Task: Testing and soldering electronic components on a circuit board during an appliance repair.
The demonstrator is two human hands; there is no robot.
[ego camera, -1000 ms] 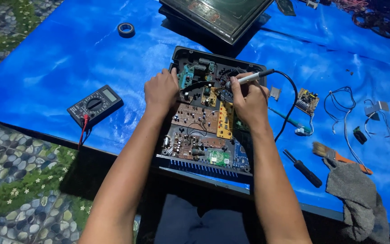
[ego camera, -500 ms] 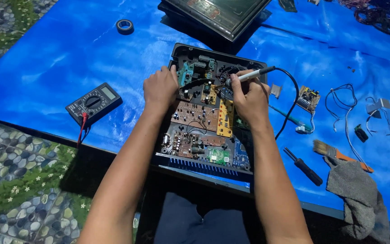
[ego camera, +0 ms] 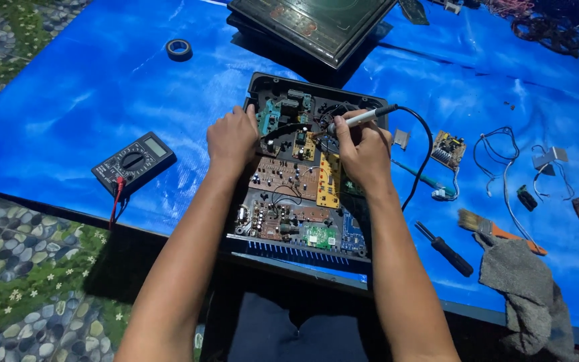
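- Two hands over opened appliance chassis [ego camera: 263, 87] at table's near edge.
- Right hand [ego camera: 363, 153] closed around soldering iron [ego camera: 360, 119], tip down among circuit boards [ego camera: 303, 194].
- Left hand [ego camera: 232, 137] curled on chassis's left rim, grip hidden.
- Multimeter [ego camera: 134, 161] left, near edge; screwdriver [ego camera: 445, 249], brush [ego camera: 497, 231], grey rag [ego camera: 527, 291] right.

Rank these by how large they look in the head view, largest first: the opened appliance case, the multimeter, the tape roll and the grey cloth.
1. Opened appliance case, clearly the largest.
2. Grey cloth.
3. Multimeter; the cloth lies nearer the camera, so this gap is unsure.
4. Tape roll, the smallest, though farthest away.
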